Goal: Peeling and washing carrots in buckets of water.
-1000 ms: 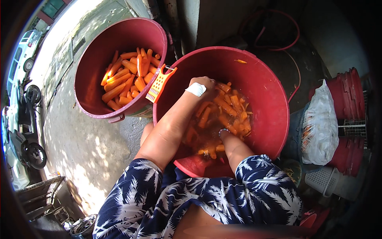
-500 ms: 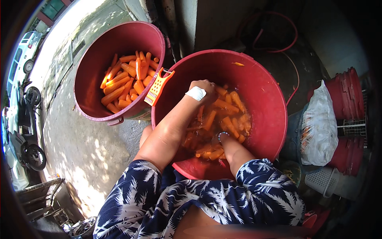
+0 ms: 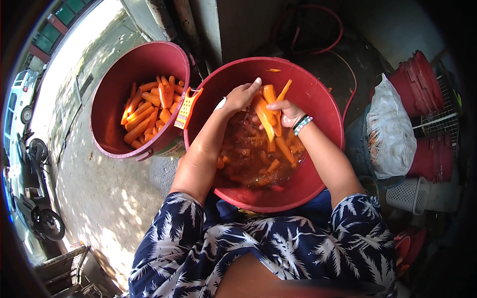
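A large red tub (image 3: pixel 318 94) in front of me holds murky water with carrot pieces (image 3: pixel 278 149) in it. Above the water both my hands lift a bunch of carrots (image 3: pixel 267 111). My left hand (image 3: pixel 241 97) grips the bunch from the left, my right hand (image 3: pixel 288 111), with a beaded bracelet at the wrist, from the right. A second red tub (image 3: pixel 107 114) to the left holds several peeled carrots (image 3: pixel 146 111). An orange grater (image 3: pixel 187 108) sits between the two rims.
A white plastic bag (image 3: pixel 390 131) lies to the right, next to stacked red buckets (image 3: pixel 422 84) and a white basket (image 3: pixel 412 193). A red hose (image 3: pixel 318 49) loops behind the tub. Motorbikes (image 3: pixel 37 218) stand on the sunlit concrete at left.
Both hands were down in the water among the carrots; now they have risen above it, holding a bunch of carrots between them.
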The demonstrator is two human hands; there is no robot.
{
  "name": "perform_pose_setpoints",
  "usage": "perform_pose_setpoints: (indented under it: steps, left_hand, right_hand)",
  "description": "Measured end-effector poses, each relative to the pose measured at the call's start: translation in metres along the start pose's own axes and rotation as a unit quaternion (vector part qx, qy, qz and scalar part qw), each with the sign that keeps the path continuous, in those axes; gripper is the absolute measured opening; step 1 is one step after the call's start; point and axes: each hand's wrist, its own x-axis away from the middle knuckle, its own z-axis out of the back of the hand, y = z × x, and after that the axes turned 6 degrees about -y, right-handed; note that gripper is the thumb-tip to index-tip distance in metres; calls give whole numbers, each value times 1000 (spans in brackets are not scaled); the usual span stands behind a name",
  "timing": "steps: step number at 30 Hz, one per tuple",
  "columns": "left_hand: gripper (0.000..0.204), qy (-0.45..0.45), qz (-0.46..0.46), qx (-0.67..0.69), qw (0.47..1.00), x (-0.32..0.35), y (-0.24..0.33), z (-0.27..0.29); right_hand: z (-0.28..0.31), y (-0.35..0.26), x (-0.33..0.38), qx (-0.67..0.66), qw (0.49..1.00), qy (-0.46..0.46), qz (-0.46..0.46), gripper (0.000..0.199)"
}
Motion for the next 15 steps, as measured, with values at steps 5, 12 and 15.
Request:
perform_pose_setpoints:
  steps: [5, 12, 15]
  left_hand:
    - [46, -114, -37, 302, 946, -9, -8, -25]
    - [35, -165, -53, 426, 888, -25, -24, -38]
    - [34, -93, 52, 391, 914, -25, -26, -34]
  right_hand:
    - [-8, -9, 11, 139, 969, 174, 102, 31]
    - [-22, -25, 16, 363, 894, 235, 113, 34]
    - [-3, -29, 12, 482, 814, 307, 101, 41]
